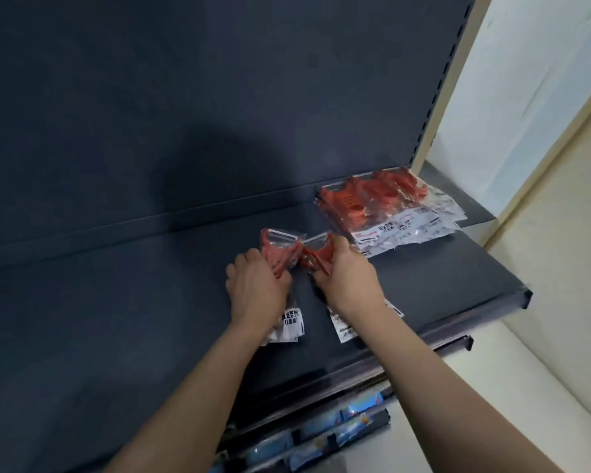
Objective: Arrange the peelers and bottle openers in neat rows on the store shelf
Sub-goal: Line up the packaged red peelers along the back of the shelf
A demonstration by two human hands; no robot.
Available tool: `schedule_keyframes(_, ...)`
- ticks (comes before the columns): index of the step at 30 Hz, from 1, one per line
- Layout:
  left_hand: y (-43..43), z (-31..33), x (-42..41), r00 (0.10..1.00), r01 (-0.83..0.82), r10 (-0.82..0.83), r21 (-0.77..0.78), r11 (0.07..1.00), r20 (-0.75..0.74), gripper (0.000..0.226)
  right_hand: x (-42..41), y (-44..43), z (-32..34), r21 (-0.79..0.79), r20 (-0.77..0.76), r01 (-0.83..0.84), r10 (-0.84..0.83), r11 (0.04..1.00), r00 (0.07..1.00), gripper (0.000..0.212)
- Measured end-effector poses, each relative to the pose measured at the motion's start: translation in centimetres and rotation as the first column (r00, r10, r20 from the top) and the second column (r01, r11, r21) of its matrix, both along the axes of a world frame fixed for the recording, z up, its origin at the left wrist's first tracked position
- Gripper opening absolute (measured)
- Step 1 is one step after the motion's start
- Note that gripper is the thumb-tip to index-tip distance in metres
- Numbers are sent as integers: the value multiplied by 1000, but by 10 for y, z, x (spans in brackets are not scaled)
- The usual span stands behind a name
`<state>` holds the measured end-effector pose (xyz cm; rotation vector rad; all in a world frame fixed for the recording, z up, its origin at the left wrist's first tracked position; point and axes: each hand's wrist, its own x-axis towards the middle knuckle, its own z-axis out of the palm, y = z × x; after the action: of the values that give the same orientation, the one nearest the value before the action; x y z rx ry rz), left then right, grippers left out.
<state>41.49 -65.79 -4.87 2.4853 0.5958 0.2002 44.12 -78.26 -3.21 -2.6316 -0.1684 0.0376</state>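
Two small stacks of red peelers in clear bags lie side by side on the dark shelf [116, 319]. My left hand [256, 285] grips the left stack [280, 249], its white label sticking out below my wrist. My right hand [347, 278] grips the right stack [316, 254], whose label shows under that wrist. A bigger pile of bagged red peelers [386, 208] sits at the shelf's back right corner, fanned out, apart from both hands. No bottle openers can be made out.
The shelf's back panel [219, 97] rises right behind the stacks. Its front edge [423, 339] runs diagonally to a corner at the right. A lower shelf with blue packaged goods [321, 435] shows below. A cream upright and wall stand to the right.
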Motion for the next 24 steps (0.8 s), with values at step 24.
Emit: schedule_keyframes(24,-17,18,-9,977,-93,114,-122,988,182,16,20,-15,12,-93,75,-202,209,975,975,24)
